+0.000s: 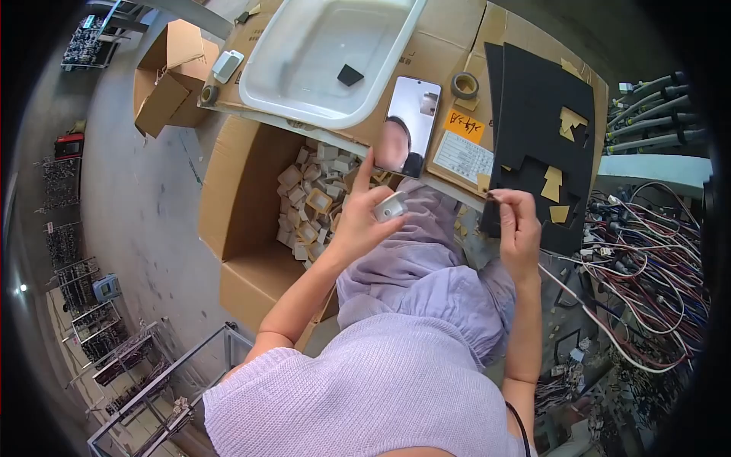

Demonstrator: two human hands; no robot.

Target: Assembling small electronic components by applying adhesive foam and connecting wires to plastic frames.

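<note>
My left hand (pixel 358 225) holds a small white plastic housing (pixel 391 206) between thumb and fingers. Its index finger stretches up to the near edge of a phone (pixel 415 114), which lies on the cardboard-covered table (pixel 445 34) with its screen lit. My right hand (pixel 520 228) is closed in a pinch at the table's front edge, beside a cut black foam sheet (pixel 533 114). Something small and dark shows at its fingertips, too small to name. Below my left hand, an open carton (pixel 247 175) holds many white and tan housings (pixel 316 202).
A white basin (pixel 250 76) with a black scrap (pixel 349 75) stands at the back left. Tape (pixel 465 85) and an orange label (pixel 464 126) lie right of the phone. Bundled cables (pixel 647 266) crowd the right side. Another carton (pixel 171 84) stands on the floor at far left.
</note>
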